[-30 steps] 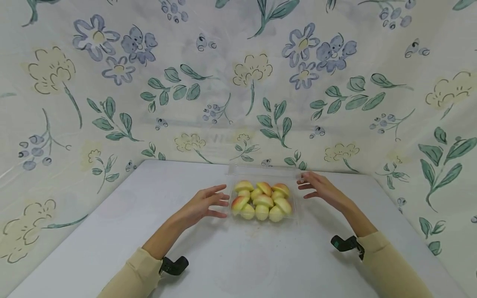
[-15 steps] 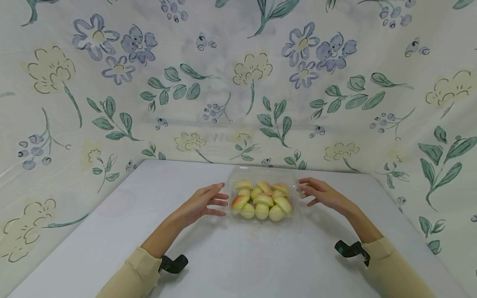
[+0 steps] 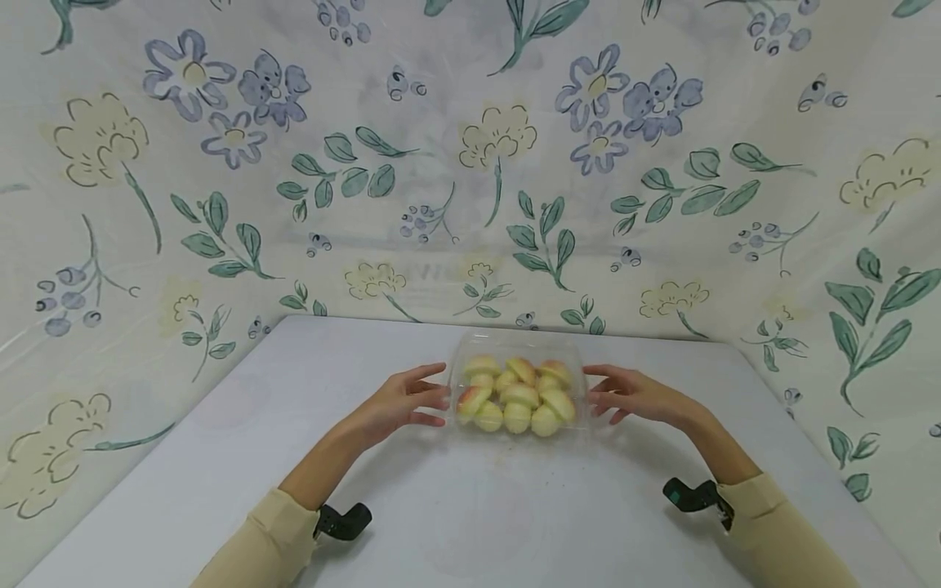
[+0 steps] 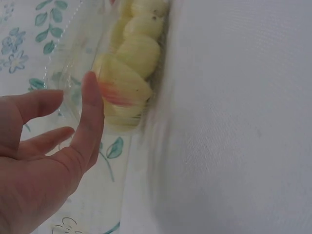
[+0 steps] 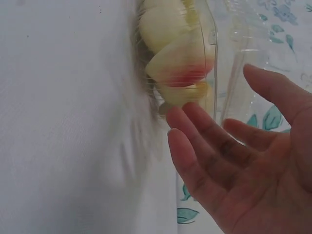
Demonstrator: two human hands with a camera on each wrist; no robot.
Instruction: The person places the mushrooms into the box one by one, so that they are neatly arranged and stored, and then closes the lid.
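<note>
A clear plastic clamshell box stands toward the back of the white table, its clear plastic hazing over the contents. Several pale yellow, mushroom-shaped pieces fill it, some blushed red. At the box's left side is my left hand, fingers spread and loosely bent, tips right by the wall; the left wrist view shows a fingertip overlapping a red-blushed piece. On the opposite side my right hand has relaxed fingers near the wall. In the right wrist view its fingertips overlap the low edge beneath a red-blushed piece. Neither hand grips anything.
The white table stretches in front of the box, with small specks near it. A white curtain printed with flowers and leaves hangs right behind. Black wrist devices sit at both cream sleeves.
The clear lid has come forward from the box's far side and now overlaps the pieces. My right hand has moved from the far right corner toward me, down the side. The left hand barely moved.
</note>
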